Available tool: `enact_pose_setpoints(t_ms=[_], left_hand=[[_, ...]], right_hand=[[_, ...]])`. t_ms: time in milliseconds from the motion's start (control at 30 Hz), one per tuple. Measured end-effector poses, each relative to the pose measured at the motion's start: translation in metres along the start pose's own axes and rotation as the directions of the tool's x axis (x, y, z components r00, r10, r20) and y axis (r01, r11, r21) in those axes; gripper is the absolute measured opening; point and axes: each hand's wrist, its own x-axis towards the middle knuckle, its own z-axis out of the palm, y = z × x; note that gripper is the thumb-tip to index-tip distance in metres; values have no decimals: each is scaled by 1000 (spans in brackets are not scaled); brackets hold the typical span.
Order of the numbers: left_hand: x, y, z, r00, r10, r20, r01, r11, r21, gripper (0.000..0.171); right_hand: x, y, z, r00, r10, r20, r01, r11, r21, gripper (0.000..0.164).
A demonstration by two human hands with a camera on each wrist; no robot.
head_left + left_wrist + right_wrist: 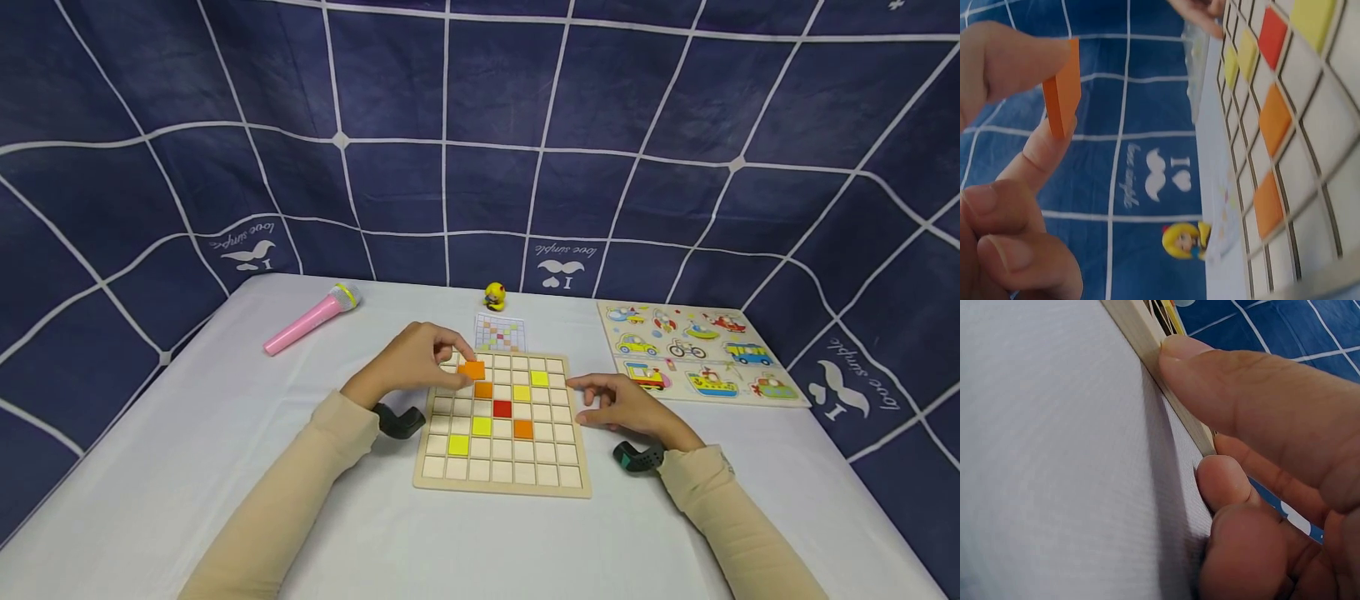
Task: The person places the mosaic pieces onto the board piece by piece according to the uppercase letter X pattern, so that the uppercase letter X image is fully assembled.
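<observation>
My left hand [420, 358] is over the far left part of a wooden grid board [502, 490], pinching a square orange tile [1066, 94] between thumb and index finger. The tile is held on edge, apart from the board in the left wrist view. On the board sit a red tile [502, 408], several yellow tiles [458, 445] and orange ones [523, 429]; two orange tiles [1275, 119] show near the left hand in its wrist view. At the board's right edge, my right hand [618, 404] rests its thumb and fingertips against the side.
A printed pattern card [501, 333] lies behind the board, with a small yellow-haired figurine [494, 297] beyond it. At back left is a pink toy microphone [311, 319]. A vehicle puzzle board [701, 354] lies at back right, before a blue checked curtain [495, 192].
</observation>
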Motion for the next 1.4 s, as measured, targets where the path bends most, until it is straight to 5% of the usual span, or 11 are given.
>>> enact_pose_setpoints(t_ms=[700,1067,1400], left_hand=[[-5,35,58,995,85,-44,-81,994,79,24],[-13,49,89,997,54,-61,-49,995,88,24],[-16,60,110,997,48,-55,-30,956,293,24]], right_hand=[[1,1,0,1000,2,-5,-2,1000,-20,58],[1,1,2,1000,-24,0,24,1000,-7,57],[0,-3,2,1000,1,1,-1,1000,-4,58]])
